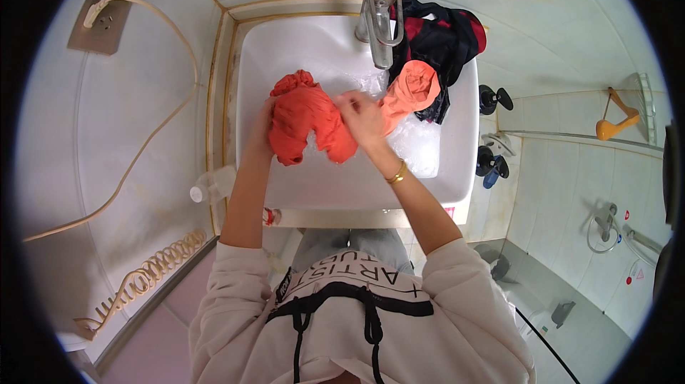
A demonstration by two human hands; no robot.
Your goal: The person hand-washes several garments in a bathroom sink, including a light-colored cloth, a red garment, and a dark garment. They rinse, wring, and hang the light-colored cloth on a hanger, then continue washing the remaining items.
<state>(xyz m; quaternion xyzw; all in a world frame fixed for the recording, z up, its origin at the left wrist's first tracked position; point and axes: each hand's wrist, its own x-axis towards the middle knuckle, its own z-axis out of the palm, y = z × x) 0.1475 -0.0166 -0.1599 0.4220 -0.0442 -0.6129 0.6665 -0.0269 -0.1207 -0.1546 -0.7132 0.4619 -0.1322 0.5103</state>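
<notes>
A wet-looking red-orange garment (308,121) is bunched up over the white sink (250,48). My left hand (267,121) grips its left side, the fingers mostly hidden behind the cloth. At the garment's right edge, my right hand (361,114) has its fingers curled against the fabric. A paler orange piece of cloth (414,88) with a round, rolled opening lies just beyond my right hand. Whether it joins the red garment I cannot tell.
A metal faucet (382,16) stands at the sink's back edge. Dark cloth with red parts (439,38) is heaped in the back right corner of the sink. Foamy water or clear film (421,141) shows in the basin. Black-topped bottles (491,163) stand to the right.
</notes>
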